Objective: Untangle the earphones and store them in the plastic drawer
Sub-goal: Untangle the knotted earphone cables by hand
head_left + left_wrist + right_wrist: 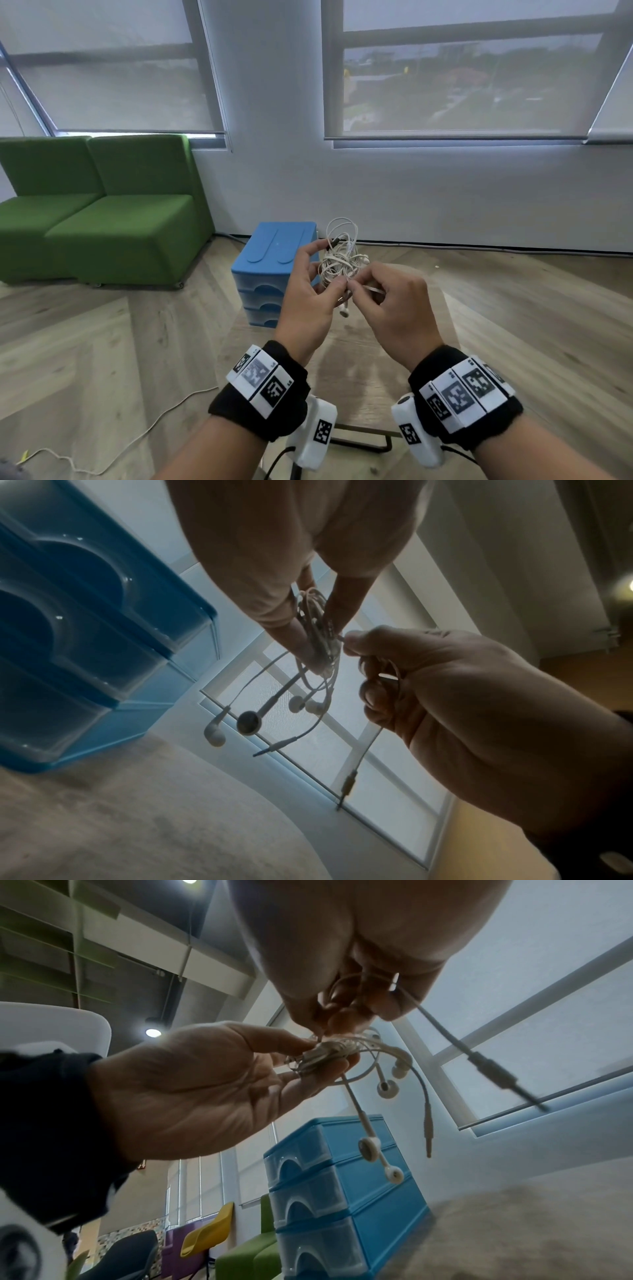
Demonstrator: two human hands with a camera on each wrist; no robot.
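Observation:
A tangled bundle of white earphones (342, 258) hangs in the air between both hands, above the table. My left hand (333, 274) grips the bundle from the left, its index finger pinching a plug at the top. My right hand (356, 279) pinches a strand at the bundle's lower edge. In the left wrist view, the left hand (323, 642) holds the earphones (316, 631), and several earbuds (249, 722) and a jack plug (270, 749) dangle below. The right hand (329, 1026) picks at the earphones (329, 1053) held by the left hand (325, 1056). The blue plastic drawer unit (274, 253) stands behind the hands, with all three drawers shut.
The drawer unit (359, 1191) sits on a wood-look table (359, 377) under my hands. A green sofa (102, 222) stands at the left by the wall. A thin white cable (137, 442) runs over the floor at the lower left.

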